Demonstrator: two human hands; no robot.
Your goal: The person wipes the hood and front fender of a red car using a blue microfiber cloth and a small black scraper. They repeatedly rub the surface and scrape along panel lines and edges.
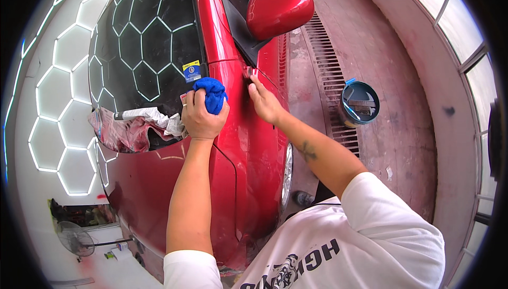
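A red car [248, 156] fills the middle of the view. My left hand [203, 119] is closed round a crumpled blue cloth [212, 94], beside the lower corner of the dark windshield [153, 51]. My right hand [266, 101] reaches to the car's side just below the windshield pillar, its fingers closed at a small pale and reddish piece [250, 72] that I cannot make out. Above it juts the red side mirror [280, 12]. A small blue and yellow packet [192, 70] lies on the glass above the cloth.
Crumpled, red-stained newspaper [127, 130] lies along the windshield's base. On the floor to the right stands a dark bucket [360, 102] holding liquid and blue-handled tools, next to a drain grate [323, 45]. A fan [75, 237] stands at the lower left.
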